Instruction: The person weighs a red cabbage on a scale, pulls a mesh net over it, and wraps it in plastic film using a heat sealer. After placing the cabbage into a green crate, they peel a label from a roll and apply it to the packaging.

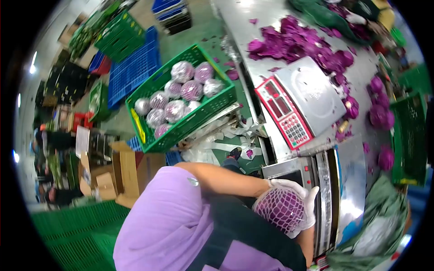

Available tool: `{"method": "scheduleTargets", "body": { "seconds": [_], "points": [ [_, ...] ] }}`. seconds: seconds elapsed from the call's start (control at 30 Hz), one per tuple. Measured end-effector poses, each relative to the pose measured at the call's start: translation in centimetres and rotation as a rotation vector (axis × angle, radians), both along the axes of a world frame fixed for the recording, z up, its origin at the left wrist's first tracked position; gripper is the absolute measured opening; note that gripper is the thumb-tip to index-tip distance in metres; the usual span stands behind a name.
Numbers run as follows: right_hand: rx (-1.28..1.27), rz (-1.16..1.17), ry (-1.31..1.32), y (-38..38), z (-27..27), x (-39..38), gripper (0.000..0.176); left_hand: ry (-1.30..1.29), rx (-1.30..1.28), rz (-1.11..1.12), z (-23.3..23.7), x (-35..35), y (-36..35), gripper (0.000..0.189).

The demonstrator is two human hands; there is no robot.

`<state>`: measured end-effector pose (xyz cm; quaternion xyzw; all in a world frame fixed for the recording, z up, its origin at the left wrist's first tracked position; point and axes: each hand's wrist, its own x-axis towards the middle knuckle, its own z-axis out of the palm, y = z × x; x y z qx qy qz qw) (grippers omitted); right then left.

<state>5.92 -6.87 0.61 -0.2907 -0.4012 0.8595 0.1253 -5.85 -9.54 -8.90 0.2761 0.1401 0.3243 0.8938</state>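
Observation:
A red cabbage (278,210) in a white mesh net sits between my two gloved hands, close to my apron. My left hand (287,183), in a white glove, is closed along its upper side. My right hand (310,208), also gloved, cups its right side, with some fingers hidden under the cabbage. Right beside my hands is a metal wrapping machine (322,198) with small red buttons. Above it stands a weighing scale (309,97) with a red keypad panel and a silver plate.
A green crate (194,119) of wrapped cabbages stands at left. Purple leaves (294,43) cover part of the metal table (235,13). Bare cabbages (382,116) lie at right near another green crate (409,140). Cardboard boxes (131,174) stand at lower left. Other people (56,140) work far left.

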Motion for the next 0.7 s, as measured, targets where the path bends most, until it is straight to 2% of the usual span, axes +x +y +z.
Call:
{"method": "scheduleTargets", "body": {
  "seconds": [0.07, 0.1, 0.13, 0.17, 0.2, 0.23, 0.27, 0.33, 0.37, 0.4, 0.47, 0.53, 0.6, 0.63, 0.67, 0.7],
  "points": [
    [-0.125, -0.112, 0.025, -0.3, -2.7, 0.3, 0.111, -0.115, -0.188, 0.074, -1.3, -2.0, -2.7, 0.06],
    [-0.217, -0.165, 0.042, -0.5, -3.5, 0.3, 0.1, -0.16, -0.318, 0.124, -2.4, -3.2, -4.0, 0.062],
    [-0.22, -0.135, 0.045, -0.7, -4.1, 0.0, 0.1, -0.186, -0.469, 0.162, -3.4, -4.9, -5.3, 0.063],
    [-0.355, -0.25, 0.004, -1.1, -4.6, -0.4, 0.096, -0.208, -0.789, 0.174, -3.4, -6.9, -6.0, 0.064],
    [-0.491, -0.372, -0.041, -1.5, -5.1, -0.8, 0.092, -0.196, -0.789, 0.172, -3.3, -8.9, -6.5, 0.066],
    [-0.523, -0.378, -0.046, -1.7, -5.9, -1.1, 0.085, -0.201, -0.779, 0.227, -1.9, -10.2, -6.8, 0.066],
    [-0.49, -0.403, -0.079, -2.2, -6.8, -2.0, 0.082, -0.209, -0.765, 0.279, -0.5, -11.2, -7.0, 0.066],
    [-0.447, -0.31, -0.051, -2.9, -6.9, -4.2, 0.078, 0.0, -0.548, 0.398, 1.0, -11.9, -7.9, 0.065],
    [-0.428, -0.332, -0.059, -3.2, -7.7, -4.9, 0.077, -0.057, -0.379, 0.448, 0.1, -12.9, -8.7, 0.065],
    [-0.395, -0.299, -0.044, -3.2, -8.0, -6.0, 0.077, -0.067, -0.374, 0.454, 0.0, -14.1, -9.1, 0.065],
    [-0.182, -0.226, -0.079, -3.5, -6.1, -9.3, 0.076, -0.107, -0.332, 0.464, 0.2, -17.3, -9.6, 0.073],
    [-0.132, -0.147, -0.04, -3.5, -5.9, -12.1, 0.074, -0.101, -0.361, 0.507, 0.5, -20.5, -10.0, 0.091],
    [0.006, -0.161, -0.003, -3.7, -6.2, -15.3, 0.072, -0.017, -0.351, 0.577, -0.3, -24.6, -10.0, 0.093],
    [0.115, -0.201, 0.038, -3.6, -8.3, -16.4, 0.07, -0.005, -0.315, 0.643, -0.6, -27.2, -9.8, 0.092],
    [0.255, -0.159, -0.153, -3.2, -7.5, -18.1, 0.066, 0.005, -0.279, 0.709, -0.9, -29.9, -9.7, 0.09],
    [0.286, -0.148, -0.169, -3.3, -6.9, -19.4, 0.066, 0.033, -0.277, 0.803, -0.9, -32.7, -9.6, 0.08]
  ]
}}
